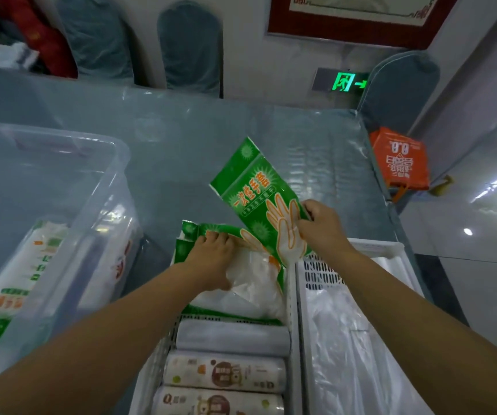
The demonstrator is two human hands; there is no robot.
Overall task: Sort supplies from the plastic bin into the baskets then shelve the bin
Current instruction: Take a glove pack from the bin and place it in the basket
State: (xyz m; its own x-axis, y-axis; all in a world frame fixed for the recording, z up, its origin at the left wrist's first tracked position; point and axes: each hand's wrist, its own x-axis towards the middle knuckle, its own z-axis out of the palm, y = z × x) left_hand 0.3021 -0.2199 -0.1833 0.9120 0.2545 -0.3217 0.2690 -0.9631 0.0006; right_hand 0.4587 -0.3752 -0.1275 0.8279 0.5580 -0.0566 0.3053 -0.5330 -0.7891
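Note:
A clear plastic bin point(103, 187) stands at the left with white and green packs point(28, 271) inside. Two white baskets sit in front of me. The middle basket point(157, 354) holds three rolls point(226, 372) and a stack of green glove packs point(211, 232) at its far end. My left hand point(211, 259) presses flat on that stack. My right hand point(322, 226) grips the corner of another green glove pack point(250, 187), lifted and tilted above the stack. The right basket point(391, 250) holds clear plastic bags point(349, 348).
The table point(241, 130) is covered with clear sheeting. Covered chairs point(190, 43) stand behind it, and one at the right point(403, 88) has an orange bag point(400, 160) beside it. Shiny floor lies at the right.

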